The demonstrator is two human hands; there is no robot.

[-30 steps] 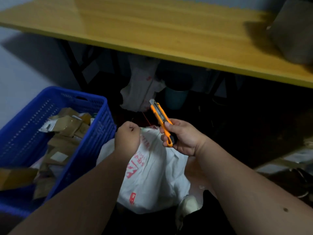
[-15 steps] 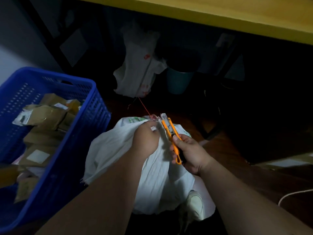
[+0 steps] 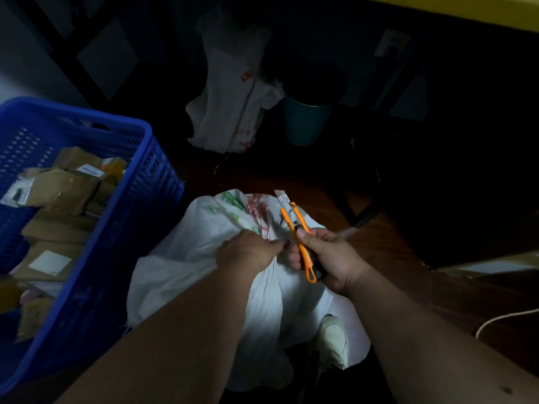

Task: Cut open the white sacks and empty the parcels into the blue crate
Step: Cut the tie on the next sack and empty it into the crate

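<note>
While the left hand (image 3: pixel 248 253) bunches the crumpled white woven sack (image 3: pixel 186 258) on the floor, the right hand (image 3: pixel 326 258) fists an orange utility knife (image 3: pixel 297 228). Knife's long axis runs away from the person, blade tip leaning slightly left. The blue perforated plastic crate (image 3: pixel 140 205), left of the sack, holds brown cardboard parcels (image 3: pixel 61 188).

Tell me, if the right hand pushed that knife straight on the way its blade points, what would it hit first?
Probably bare dark floor: the blade tip of the orange knife in the right hand clears the white sack. Depth unclear.
</note>
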